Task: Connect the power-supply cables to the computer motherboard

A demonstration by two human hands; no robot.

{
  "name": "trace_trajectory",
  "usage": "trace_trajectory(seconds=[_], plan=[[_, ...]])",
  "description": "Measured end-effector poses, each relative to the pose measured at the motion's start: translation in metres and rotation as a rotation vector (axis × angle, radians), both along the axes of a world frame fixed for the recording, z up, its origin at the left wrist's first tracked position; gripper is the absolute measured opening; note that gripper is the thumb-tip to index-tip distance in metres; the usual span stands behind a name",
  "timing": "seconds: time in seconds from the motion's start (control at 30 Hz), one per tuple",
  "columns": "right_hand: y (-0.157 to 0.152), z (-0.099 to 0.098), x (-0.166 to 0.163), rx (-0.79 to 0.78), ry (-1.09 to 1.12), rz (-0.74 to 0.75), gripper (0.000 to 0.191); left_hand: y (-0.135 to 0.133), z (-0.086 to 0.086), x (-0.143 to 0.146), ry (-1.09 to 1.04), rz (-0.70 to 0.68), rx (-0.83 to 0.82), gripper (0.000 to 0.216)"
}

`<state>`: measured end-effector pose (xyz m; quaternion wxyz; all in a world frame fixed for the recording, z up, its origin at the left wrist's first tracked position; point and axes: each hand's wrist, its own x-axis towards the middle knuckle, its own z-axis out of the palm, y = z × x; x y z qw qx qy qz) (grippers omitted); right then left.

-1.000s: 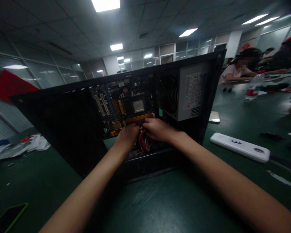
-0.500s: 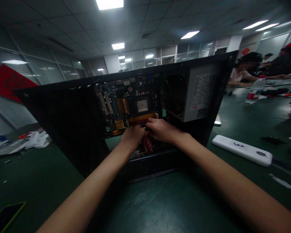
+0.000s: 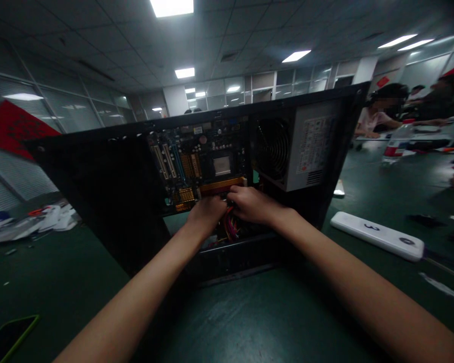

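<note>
A black computer case [image 3: 98, 201] stands upright on the table with its side open toward me. Inside it are a green-dark motherboard [image 3: 208, 146] and a silver power supply [image 3: 314, 146] at the upper right. My left hand [image 3: 208, 209] and my right hand [image 3: 249, 201] meet at the motherboard's lower edge, just below the orange and red memory slots [image 3: 223, 186]. Both have curled fingers, pressed together, and what they grip is hidden behind them. A bundle of coloured cables [image 3: 231, 224] hangs directly under my hands.
A white power strip [image 3: 376, 236] lies at the right, with a water bottle [image 3: 397, 141] behind it. A green-edged phone [image 3: 11, 339] is at the lower left. Papers [image 3: 49, 224] are heaped at the left. Another person [image 3: 378, 116] sits at the far right.
Almost nothing differs. Both hands stay at the same spot on the motherboard's lower edge, and the view has shifted very slightly.
</note>
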<state>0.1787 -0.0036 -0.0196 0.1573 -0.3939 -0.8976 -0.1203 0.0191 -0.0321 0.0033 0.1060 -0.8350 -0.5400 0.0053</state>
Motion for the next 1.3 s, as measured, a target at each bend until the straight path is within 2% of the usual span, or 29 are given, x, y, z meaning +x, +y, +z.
trace_trajectory(seconds=[0.43, 1.3], plan=[[0.002, 0.002, 0.003, -0.045, -0.026, -0.001, 0.016, 0.013, -0.009, -0.017, -0.130, 0.023, 0.163, 0.024], [0.006, 0.000, 0.005, -0.054, 0.014, 0.021, 0.013, 0.008, -0.005, -0.012, -0.078, 0.041, 0.114, 0.025]])
